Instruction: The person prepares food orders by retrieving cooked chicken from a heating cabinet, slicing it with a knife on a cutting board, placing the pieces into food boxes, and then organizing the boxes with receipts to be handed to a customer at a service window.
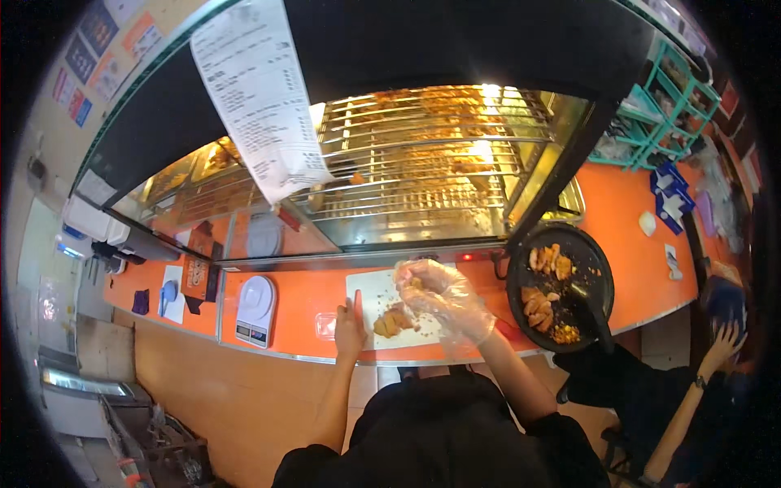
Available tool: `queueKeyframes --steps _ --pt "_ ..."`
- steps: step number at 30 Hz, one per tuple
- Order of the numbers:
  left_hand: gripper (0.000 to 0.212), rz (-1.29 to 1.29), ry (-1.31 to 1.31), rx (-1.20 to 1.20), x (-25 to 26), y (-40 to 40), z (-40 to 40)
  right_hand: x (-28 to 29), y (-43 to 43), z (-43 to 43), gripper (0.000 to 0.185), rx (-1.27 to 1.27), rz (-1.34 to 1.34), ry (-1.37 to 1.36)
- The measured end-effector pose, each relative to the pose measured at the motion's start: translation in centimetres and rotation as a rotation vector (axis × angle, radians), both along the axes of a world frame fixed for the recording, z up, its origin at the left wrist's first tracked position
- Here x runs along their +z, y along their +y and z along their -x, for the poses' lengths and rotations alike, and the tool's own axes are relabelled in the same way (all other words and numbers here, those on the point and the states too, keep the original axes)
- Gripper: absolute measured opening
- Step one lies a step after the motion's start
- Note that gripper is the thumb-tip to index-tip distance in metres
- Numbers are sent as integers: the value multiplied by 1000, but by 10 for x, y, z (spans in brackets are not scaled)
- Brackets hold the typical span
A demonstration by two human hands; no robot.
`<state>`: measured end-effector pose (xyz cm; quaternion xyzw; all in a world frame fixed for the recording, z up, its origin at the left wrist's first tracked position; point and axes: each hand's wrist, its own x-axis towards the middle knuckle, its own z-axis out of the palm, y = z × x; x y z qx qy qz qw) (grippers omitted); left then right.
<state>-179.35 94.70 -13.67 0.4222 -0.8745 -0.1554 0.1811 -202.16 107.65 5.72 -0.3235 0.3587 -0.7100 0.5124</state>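
My left hand (350, 334) grips what looks like a knife (358, 305), its narrow reddish side showing at the left edge of a white cutting board (378, 282). A clear plastic glove covers my right hand (448, 299), which is curled above the board. Between its fingers shows a tan bit of fried meat (417, 283), mostly hidden by the glove. Below it on the board lies cut fried meat (392, 322) with crumbs scattered around. A small clear plastic container (326, 326) rests on the orange counter left of my left hand.
Right of the board sits a black pan (573, 299) with sliced meat and yellow bits. A white kitchen scale (256, 308) stands at left. Behind is a lit glass display case (421, 165) with wire racks; a printed paper (262, 97) hangs before it. Another person's hand (723, 348) is at far right.
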Motion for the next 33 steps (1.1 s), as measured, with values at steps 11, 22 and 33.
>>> queueKeyframes --steps 11,22,33 --pt "73 -19 -46 56 -9 6 -4 98 0 1 41 44 117 189" --pt "85 -102 -170 97 -3 -2 5 150 -25 -14 38 62 220 227" --pt "97 -2 -251 95 -14 11 8 185 -33 -46 35 269 426 219"
